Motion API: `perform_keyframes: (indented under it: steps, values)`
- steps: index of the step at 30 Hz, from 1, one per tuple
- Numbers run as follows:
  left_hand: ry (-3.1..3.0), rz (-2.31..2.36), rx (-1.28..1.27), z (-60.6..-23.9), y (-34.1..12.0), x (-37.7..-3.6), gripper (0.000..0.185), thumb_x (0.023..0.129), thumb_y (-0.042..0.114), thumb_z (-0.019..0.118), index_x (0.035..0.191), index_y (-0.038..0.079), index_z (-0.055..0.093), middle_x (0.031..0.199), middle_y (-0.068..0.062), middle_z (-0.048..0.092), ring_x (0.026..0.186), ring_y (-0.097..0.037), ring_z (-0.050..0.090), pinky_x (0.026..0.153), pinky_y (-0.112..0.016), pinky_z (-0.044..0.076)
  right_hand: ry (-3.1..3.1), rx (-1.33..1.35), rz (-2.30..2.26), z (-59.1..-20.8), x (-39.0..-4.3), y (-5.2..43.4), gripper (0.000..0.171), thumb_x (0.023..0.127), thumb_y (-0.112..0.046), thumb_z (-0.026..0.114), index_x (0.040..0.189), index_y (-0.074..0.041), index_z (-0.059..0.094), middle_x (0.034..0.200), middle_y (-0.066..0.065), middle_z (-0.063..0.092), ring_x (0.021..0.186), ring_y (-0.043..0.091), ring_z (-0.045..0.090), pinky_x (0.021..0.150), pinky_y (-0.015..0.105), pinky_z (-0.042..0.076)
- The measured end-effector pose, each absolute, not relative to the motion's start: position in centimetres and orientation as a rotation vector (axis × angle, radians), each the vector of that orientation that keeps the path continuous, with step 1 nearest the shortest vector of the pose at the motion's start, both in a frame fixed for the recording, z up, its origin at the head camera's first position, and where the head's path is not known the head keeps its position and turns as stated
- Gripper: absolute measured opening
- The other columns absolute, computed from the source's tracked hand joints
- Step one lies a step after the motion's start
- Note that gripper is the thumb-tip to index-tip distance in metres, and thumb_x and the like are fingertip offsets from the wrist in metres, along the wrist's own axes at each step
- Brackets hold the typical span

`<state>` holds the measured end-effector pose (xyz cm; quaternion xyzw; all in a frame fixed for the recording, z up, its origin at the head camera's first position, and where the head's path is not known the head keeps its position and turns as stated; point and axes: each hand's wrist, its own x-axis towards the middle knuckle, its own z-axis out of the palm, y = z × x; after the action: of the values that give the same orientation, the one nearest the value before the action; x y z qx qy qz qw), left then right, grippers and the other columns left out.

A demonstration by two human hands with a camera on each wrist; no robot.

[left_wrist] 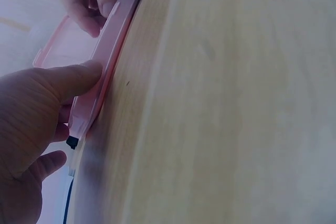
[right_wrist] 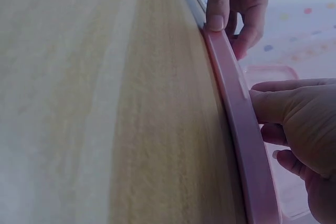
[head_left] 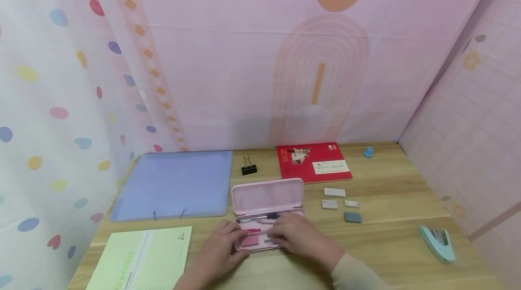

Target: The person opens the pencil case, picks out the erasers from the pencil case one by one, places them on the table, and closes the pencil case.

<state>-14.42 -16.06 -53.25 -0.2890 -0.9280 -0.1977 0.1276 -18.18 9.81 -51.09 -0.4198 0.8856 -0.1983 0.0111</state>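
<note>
Hands worked at an open pink pencil case [head_left: 266, 211] near the tabletop's [head_left: 390, 235] front edge, about midway along it. Farther left lay a green notebook [head_left: 140, 258] and a blue folder [head_left: 175, 183]. The left hand [head_left: 220, 249] gripped the case's left end, thumb pressed on its rim. The right hand [head_left: 303, 235] held the right part, thumb on the front wall, fingers apparently curled inside over the contents. Beyond lay a red book [head_left: 313, 162], small erasers [head_left: 334, 192] and, near the right edge, a mint stapler [head_left: 437, 244].
</note>
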Motion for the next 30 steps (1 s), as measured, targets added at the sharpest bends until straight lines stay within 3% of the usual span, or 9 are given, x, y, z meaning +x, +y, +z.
perform_keyframes:
  steps: [7, 14, 19, 30]
  values:
    - [-2.728, -0.577, -0.830, -53.2, -16.1, -14.3, 0.042, 0.074, 0.040, 0.080, 0.105, 0.013, 0.072, 0.100, 0.011, 0.059, 0.093, -0.005, 0.047, 0.081, -0.029, 0.050, 2.727, -1.257, -0.663, -50.8, -18.4, 9.8, 0.023, 0.087, -0.027, 0.072, 0.111, -0.028, 0.073, 0.097, -0.019, 0.063, 0.088, -0.001, 0.054, 0.080, 0.020, 0.049]
    - [-2.710, -0.574, -0.837, -53.3, -16.0, -14.4, 0.043, 0.073, 0.039, 0.080, 0.105, 0.012, 0.072, 0.099, 0.011, 0.058, 0.092, -0.006, 0.047, 0.081, -0.029, 0.050, 3.008, -1.304, -0.860, -49.4, -18.1, 14.5, 0.028, 0.082, -0.016, 0.077, 0.109, -0.016, 0.073, 0.103, -0.007, 0.069, 0.094, 0.009, 0.063, 0.081, 0.028, 0.055]
    - [-2.735, -0.569, -0.822, -53.1, -16.2, -14.3, 0.042, 0.074, 0.040, 0.080, 0.106, 0.013, 0.072, 0.099, 0.012, 0.057, 0.092, -0.005, 0.045, 0.081, -0.029, 0.049, 3.216, -1.066, -0.675, -50.0, -18.8, 19.1, 0.028, 0.078, -0.016, 0.081, 0.105, -0.016, 0.074, 0.101, -0.004, 0.069, 0.096, 0.014, 0.063, 0.083, 0.036, 0.055]
    - [-2.759, -0.555, -0.817, -52.9, -15.9, -14.2, 0.043, 0.076, 0.042, 0.078, 0.108, 0.013, 0.072, 0.101, 0.011, 0.059, 0.094, -0.006, 0.047, 0.082, -0.030, 0.050, 3.203, -0.785, -0.539, -51.6, -19.2, 22.4, 0.020, 0.080, -0.015, 0.079, 0.099, -0.018, 0.076, 0.093, -0.008, 0.063, 0.088, 0.010, 0.059, 0.080, 0.034, 0.055]
